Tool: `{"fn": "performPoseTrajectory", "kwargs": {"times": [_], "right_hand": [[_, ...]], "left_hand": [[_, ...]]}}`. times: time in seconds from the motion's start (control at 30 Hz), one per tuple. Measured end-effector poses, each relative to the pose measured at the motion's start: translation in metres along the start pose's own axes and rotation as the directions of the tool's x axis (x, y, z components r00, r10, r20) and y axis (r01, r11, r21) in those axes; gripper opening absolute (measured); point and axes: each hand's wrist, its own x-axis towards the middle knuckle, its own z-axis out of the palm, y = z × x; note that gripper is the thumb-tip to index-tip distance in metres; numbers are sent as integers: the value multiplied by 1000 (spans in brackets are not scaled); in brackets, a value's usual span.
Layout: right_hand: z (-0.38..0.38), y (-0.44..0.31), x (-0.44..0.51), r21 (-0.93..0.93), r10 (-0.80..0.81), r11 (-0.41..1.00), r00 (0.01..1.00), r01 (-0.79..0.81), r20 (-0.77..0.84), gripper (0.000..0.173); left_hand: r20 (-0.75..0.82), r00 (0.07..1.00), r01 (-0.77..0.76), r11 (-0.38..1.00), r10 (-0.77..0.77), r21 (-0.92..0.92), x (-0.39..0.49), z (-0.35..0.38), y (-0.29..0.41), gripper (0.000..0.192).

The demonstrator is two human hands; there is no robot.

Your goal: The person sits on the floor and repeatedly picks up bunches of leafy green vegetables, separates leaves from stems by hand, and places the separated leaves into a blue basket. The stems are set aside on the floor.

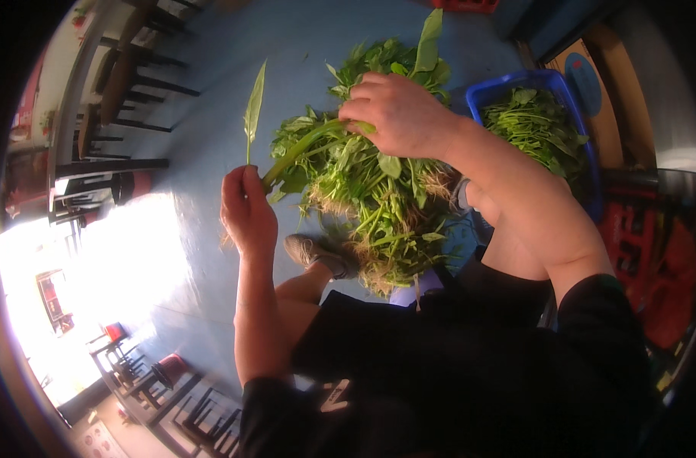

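My left hand (249, 209) is closed on the lower end of a leafy green stalk; one long narrow leaf (255, 106) stands up from it, and pale roots hang below. A thick green stem (299, 147) runs between both hands. My right hand (391, 114) pinches its other end, with a broad leaf (429, 43) rising behind the fingers. Beneath my hands lies a large heap of leafy green vegetables (376, 189), its rooted ends towards me. The fingertips of my right hand are partly hidden by the stem.
A blue plastic basket (591, 154) at the right holds more leafy greens (531, 129). My shoe (308, 251) rests on the blue floor beside the heap. Dark stools (119, 86) and tables line the left. Red crates (628, 246) stand at the right, near a cardboard box (594, 109).
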Motion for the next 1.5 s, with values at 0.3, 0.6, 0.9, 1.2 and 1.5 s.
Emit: {"fn": "performPoseTrajectory", "kwargs": {"times": [0.3,0.6,0.9,1.2,1.5], "right_hand": [[23,1,6,175,416,880,894,-442,166,16],[21,7,17,268,-27,963,985,-21,172,26],[19,-2,26,543,384,712,894,-445,229,19],[55,-21,-3,73,101,990,969,-120,226,16],[5,-1,19,375,678,580,684,-723,271,31]], "left_hand": [[61,998,-14,989,5,150,-1,3,-4,15],[91,939,-344,897,332,276,4,11,1,7],[164,944,-327,878,286,350,0,28,11,9],[454,841,-403,900,294,165,16,16,24,23],[509,797,-497,831,324,249,18,6,6,16]]}}
